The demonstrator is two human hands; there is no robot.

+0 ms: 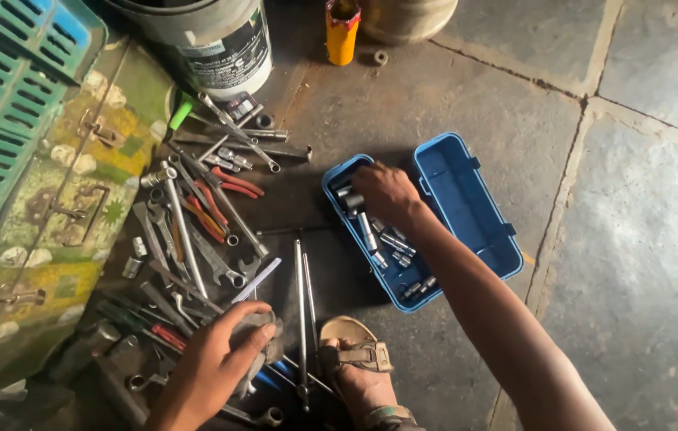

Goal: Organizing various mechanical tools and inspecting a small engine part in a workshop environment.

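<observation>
Reaching into an open blue toolbox (pixel 467 199), right hand (pixel 385 191) touches shiny steel sockets (pixel 391 243).

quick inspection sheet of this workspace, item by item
surface: stone slab floor, dusty, with open joints
job's things: open blue plastic case, metal sockets in its near half, far half looks bare
clutter: heap of spanners and pliers loose on the floor; two long rods beside them
hands: right hand reaching into the blue case among the sockets; left hand resting on a grey object, grip unclear
cables: nothing seen
surroundings: white bucket, yellow container, green crate, sandalled foot
</observation>
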